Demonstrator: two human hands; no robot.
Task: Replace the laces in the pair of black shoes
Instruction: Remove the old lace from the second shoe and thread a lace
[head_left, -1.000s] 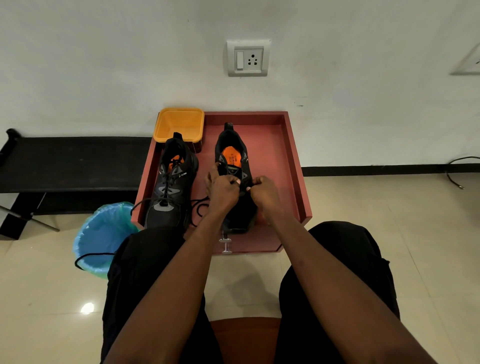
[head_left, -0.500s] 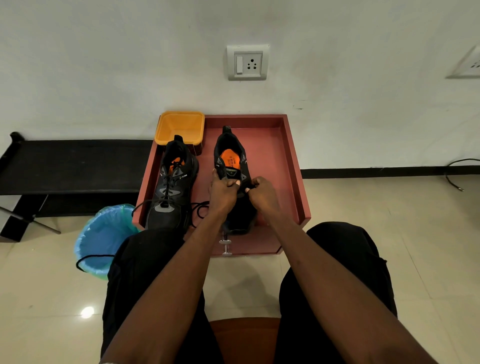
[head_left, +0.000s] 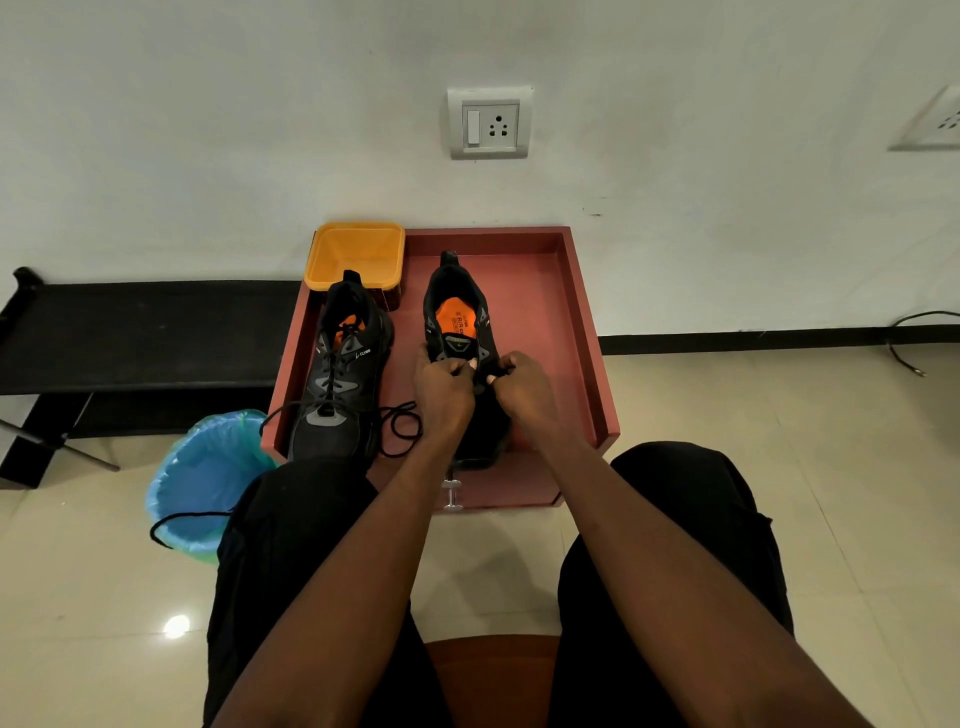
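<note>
Two black shoes stand side by side on a red tray-like tabletop (head_left: 582, 332), heels toward the wall, toes toward the person.

Left shoe (head_left: 340, 384): laced up the middle with a black lace (head_left: 397, 423). The lace's loose ends trail off the toe region, one looping on the tray between the two shoes, the other running over the tray's left edge.

Right shoe (head_left: 457, 312): orange insole visible through the open collar. Both hands sit over its eyelet area.

Left hand (head_left: 441, 387): fingers curled, thumb and fingertips pinched together at the tongue, apparently on a lace end; the lace itself is too small and dark to make out clearly.

Right hand (head_left: 522, 387): fingers curled likewise, pinching something dark at the shoe's right eyelet row. The two hands nearly touch.

Other items: an orange tub (head_left: 356, 254) sits at the tray's far left corner, just behind the left shoe's heel. A bin with a blue liner (head_left: 208, 478) stands on the floor left of the tray, with a black lace (head_left: 182, 519) draped over its near rim. A small metal knob (head_left: 452, 493) projects from the tray's near face. A switch socket (head_left: 490, 122) is on the wall above.
</note>
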